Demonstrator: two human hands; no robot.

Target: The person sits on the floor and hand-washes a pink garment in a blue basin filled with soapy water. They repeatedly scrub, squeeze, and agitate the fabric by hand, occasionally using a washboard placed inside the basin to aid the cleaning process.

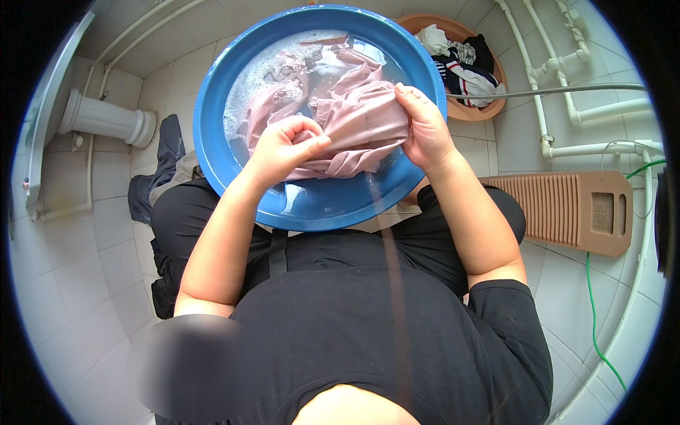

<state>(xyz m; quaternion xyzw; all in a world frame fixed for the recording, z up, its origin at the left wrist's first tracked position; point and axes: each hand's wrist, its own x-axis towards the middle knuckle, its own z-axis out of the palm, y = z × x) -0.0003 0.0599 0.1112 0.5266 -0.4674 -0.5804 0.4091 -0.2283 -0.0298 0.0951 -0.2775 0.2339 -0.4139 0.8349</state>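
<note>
Thumb and fingers of my left hand and right hand pinch the dusty-pink fabric, stretched between them from eight to two o'clock, its twelve-o'clock folds trailing into the blue plastic basin's suds.

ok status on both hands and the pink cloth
Left hand, right hand gripping pink cloth. Cloth bunched in blue basin, suds alongside. Nothing visibly in the way.

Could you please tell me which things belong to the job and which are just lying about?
Apparently in use:
pink cloth, handled by left hand and right hand
blue basin with sudsy water

Apparently lying about:
brown washboard
orange basin of clothes
dark garment
</note>
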